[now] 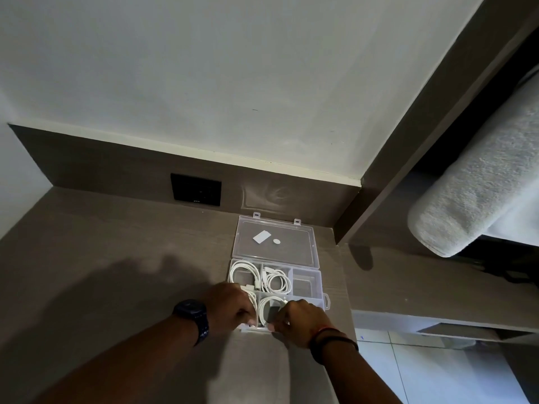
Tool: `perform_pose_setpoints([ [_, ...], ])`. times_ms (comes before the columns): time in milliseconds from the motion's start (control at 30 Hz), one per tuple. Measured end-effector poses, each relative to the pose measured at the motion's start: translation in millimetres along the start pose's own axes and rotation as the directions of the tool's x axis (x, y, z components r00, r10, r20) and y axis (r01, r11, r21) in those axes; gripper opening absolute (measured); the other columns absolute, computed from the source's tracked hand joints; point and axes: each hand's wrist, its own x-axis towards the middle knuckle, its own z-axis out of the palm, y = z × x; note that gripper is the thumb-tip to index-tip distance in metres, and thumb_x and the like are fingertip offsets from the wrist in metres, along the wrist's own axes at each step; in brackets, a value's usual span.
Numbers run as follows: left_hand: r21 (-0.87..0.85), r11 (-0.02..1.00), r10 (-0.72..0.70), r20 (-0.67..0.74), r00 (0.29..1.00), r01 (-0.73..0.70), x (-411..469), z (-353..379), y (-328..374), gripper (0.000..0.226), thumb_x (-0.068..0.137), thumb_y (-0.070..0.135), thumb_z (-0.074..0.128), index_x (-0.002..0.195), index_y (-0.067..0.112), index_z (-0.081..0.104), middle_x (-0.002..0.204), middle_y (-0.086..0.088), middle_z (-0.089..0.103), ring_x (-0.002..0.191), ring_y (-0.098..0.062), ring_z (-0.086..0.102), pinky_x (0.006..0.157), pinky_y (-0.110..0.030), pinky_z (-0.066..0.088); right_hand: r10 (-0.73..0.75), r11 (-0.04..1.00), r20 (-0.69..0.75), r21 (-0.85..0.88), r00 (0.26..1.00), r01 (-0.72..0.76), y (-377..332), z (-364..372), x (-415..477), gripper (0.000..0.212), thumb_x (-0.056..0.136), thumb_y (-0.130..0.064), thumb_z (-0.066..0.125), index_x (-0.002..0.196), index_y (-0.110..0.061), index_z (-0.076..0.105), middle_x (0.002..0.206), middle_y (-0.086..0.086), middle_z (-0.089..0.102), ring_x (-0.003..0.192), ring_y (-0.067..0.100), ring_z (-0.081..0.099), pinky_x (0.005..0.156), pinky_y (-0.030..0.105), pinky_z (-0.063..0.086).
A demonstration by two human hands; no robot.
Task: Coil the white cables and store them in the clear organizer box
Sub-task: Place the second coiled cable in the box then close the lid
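Observation:
The clear organizer box (pixel 309 275) lies open on the brown desk, its lid (pixel 294 249) folded back toward the wall. Coiled white cables fill three compartments: one at the back left (pixel 243 272), one at the back middle (pixel 278 282), one at the front middle (pixel 267 309). The back right compartment holds nothing. My left hand (pixel 232 306), with a dark watch on the wrist, covers the box's front left corner. My right hand (pixel 300 319) is at the front edge, fingers pinched by the front coil. Whether either hand grips the cable or the box rim is unclear.
A black wall socket (pixel 196 189) sits in the brown back panel. The desk (pixel 116 258) ends just right of the box, with tiled floor (pixel 423 371) below. A grey towel (pixel 481 176) hangs at the right. A white card and a round sticker show on the lid.

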Motion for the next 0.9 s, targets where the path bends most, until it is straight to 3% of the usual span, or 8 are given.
perform_pose_setpoints([
  [133,0.107,0.994,-0.024,-0.005,1.0,0.025,0.2,0.0,-0.7,0.02,0.081,0.032,0.054,0.086,0.023,0.071,0.089,0.003,0.075,0.088,-0.022,0.059,0.071,-0.026,0.035,-0.019,1.0,0.02,-0.02,1.0,0.019,-1.3,0.3,1.3,0.036,0.081,-0.05,0.056,0.095,-0.02,0.072,0.105,0.01,0.071,0.095,0.029,0.064,0.079,0.032,0.05],
  [300,0.326,0.944,-0.093,0.113,0.989,0.051,-1.2,0.6,-3.1,0.019,0.078,0.017,0.052,0.086,0.02,0.069,0.089,-0.002,0.073,0.094,-0.025,0.054,0.073,-0.03,0.028,-0.002,0.999,0.013,-0.037,1.0,0.002,-1.9,-0.9,4.2,0.039,0.079,-0.052,0.056,0.097,-0.021,0.07,0.107,0.01,0.07,0.096,0.029,0.065,0.079,0.031,0.049],
  [400,0.474,0.881,-0.021,0.034,0.999,0.003,-0.4,-2.6,1.5,0.009,0.069,0.025,0.066,0.076,0.024,0.071,0.075,0.006,0.074,0.082,-0.018,0.058,0.074,-0.026,0.036,0.007,1.0,0.007,-0.03,1.0,-0.006,-1.9,-2.5,6.4,0.042,0.076,-0.054,0.057,0.097,-0.019,0.069,0.108,0.01,0.07,0.097,0.029,0.064,0.078,0.032,0.049],
  [500,0.494,0.868,0.035,0.049,0.998,-0.055,5.2,-1.6,3.8,0.009,0.07,0.027,0.067,0.077,0.023,0.071,0.076,0.006,0.074,0.082,-0.017,0.056,0.072,-0.027,0.034,-0.017,0.999,0.016,-0.041,1.0,0.018,-1.4,-6.7,9.8,0.04,0.075,-0.055,0.059,0.093,-0.022,0.072,0.102,0.006,0.072,0.095,0.027,0.065,0.079,0.032,0.052],
  [600,0.302,0.95,0.011,0.242,0.97,-0.085,13.7,-5.6,-0.6,0.015,0.082,0.024,0.06,0.089,0.018,0.072,0.094,-0.001,0.073,0.098,-0.023,0.049,0.074,-0.031,0.032,-0.022,1.0,0.014,-0.007,1.0,0.022,1.0,-11.5,13.9,0.032,0.073,-0.05,0.063,0.087,-0.024,0.074,0.098,0.006,0.073,0.092,0.026,0.065,0.082,0.034,0.054],
  [667,0.174,0.979,0.057,0.258,0.964,-0.105,19.4,-8.9,-2.9,0.016,0.081,0.025,0.062,0.088,0.017,0.073,0.094,-0.002,0.072,0.098,-0.022,0.048,0.076,-0.03,0.037,-0.014,0.998,0.016,0.056,1.0,0.013,2.9,-13.7,16.5,0.03,0.071,-0.051,0.062,0.079,-0.024,0.075,0.092,0.006,0.073,0.088,0.025,0.064,0.079,0.031,0.054],
  [800,-0.113,0.992,-0.054,0.027,0.998,0.057,25.3,-12.5,-10.8,0.02,0.063,0.038,0.076,0.068,0.018,0.072,0.07,0.003,0.065,0.076,-0.012,0.053,0.066,-0.024,0.041,0.061,0.968,-0.087,0.248,0.994,-0.038,10.9,-22.1,22.9,0.034,0.074,-0.05,0.066,0.053,-0.023,0.068,0.059,-0.005,0.063,0.063,0.012,0.059,0.061,0.023,0.044],
  [900,-0.246,0.95,-0.258,-0.274,0.926,0.191,36.9,-23.8,-21.9,0.032,0.061,0.044,0.082,0.058,0.016,0.066,0.069,-0.002,0.066,0.07,-0.017,0.057,0.066,-0.031,0.05,0.131,0.948,-0.277,0.317,0.952,-0.038,17.1,-32.9,29.0,0.03,0.085,-0.039,0.063,0.065,-0.017,0.07,0.066,0.001,0.068,0.065,0.017,0.062,0.063,0.023,0.044],
])
